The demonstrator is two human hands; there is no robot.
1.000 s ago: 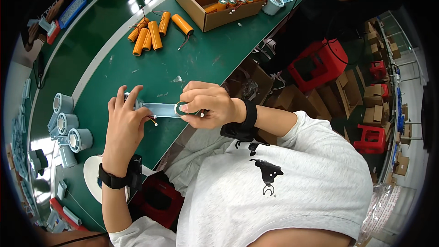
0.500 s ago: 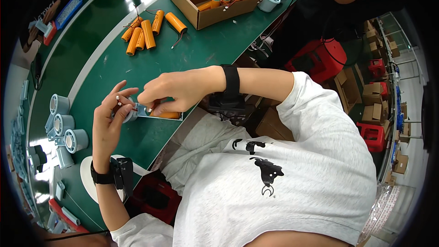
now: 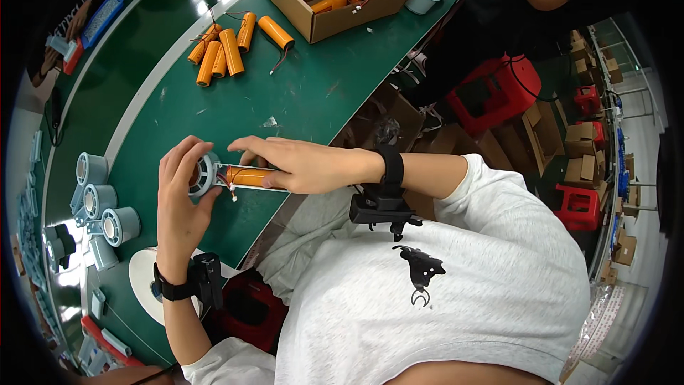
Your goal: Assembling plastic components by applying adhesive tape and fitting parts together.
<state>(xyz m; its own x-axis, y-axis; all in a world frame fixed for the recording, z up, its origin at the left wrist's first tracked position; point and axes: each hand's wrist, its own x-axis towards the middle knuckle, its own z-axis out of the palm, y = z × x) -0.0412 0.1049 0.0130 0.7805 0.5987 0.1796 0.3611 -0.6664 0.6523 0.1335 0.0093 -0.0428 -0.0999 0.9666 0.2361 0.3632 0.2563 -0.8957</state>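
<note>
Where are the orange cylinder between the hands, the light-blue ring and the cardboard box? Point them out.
Orange cylinder (image 3: pixel 249 176): head view, middle of its exposed side.
Light-blue ring (image 3: pixel 207 172): head view, on its rim.
Cardboard box (image 3: pixel 358 20): head view, outside of its near wall.

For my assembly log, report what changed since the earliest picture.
The orange battery cell, earlier in the right hand at the right end of the blue housing, now lies lengthwise inside it, partly beneath that hand. The loose battery cells and cardboard box stayed put.

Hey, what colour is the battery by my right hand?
Orange; the battery shows best in the head view.
</note>
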